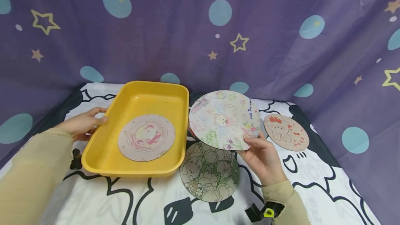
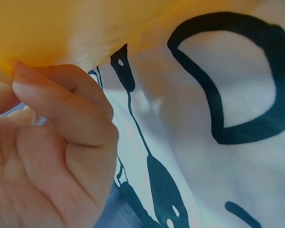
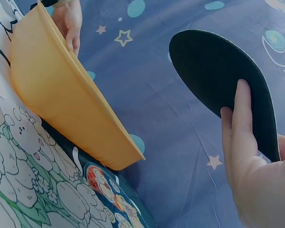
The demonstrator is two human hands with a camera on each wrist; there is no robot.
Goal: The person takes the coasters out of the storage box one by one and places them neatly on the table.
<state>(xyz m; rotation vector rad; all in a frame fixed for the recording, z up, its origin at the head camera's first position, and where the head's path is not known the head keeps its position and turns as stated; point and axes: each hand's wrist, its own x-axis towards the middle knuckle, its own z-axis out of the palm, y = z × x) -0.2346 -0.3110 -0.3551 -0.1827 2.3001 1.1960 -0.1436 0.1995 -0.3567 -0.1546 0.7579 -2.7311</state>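
My left hand (image 1: 85,123) grips the left rim of a deep yellow tray (image 1: 147,100), its fingers curled under the edge in the left wrist view. A pale pink round mat (image 1: 146,137) with a cartoon character lies inside the tray. To the right of the tray, my right hand (image 1: 262,157) pinches a white round mat (image 1: 223,119) with coloured drawings by its lower right edge. The right wrist view shows this mat's plain black back (image 3: 213,71) held raised and tilted, with fingers spread along it.
A round mat with green floral bears (image 1: 209,178) lies on the cloth before the held mat, partly covered by it. A beige mat with red drawings (image 1: 287,133) is at the right. Behind sits a colourful mat (image 3: 104,185), mostly hidden in the head view. A purple curtain (image 1: 200,44) hangs behind.
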